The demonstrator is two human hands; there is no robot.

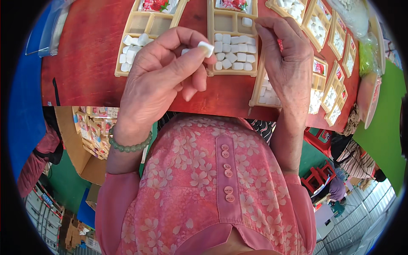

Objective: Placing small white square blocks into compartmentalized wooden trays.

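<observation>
My left hand (165, 72) pinches a small white rounded cube (206, 48) between thumb and finger, above the table. Another white piece (185, 51) shows behind the thumb, against the curled fingers. The middle beige compartment tray (210, 38) holds rows of white cubes in its large near section and a red-printed packet (231, 4) at its far end. One white cube (247, 22) lies in its small right compartment. Just right of that cube, my right hand (284, 53) has its thumb and forefinger tips drawn together, with nothing visible between them. It partly hides a tray (256, 95) beneath it.
Left of the middle stands another part-filled beige tray (121, 63) on the red table (80, 59). Several filled trays (316, 32) line the right side, near clear plastic bags (350, 17). A cardboard box (68, 131) of packed trays sits below the table's left edge.
</observation>
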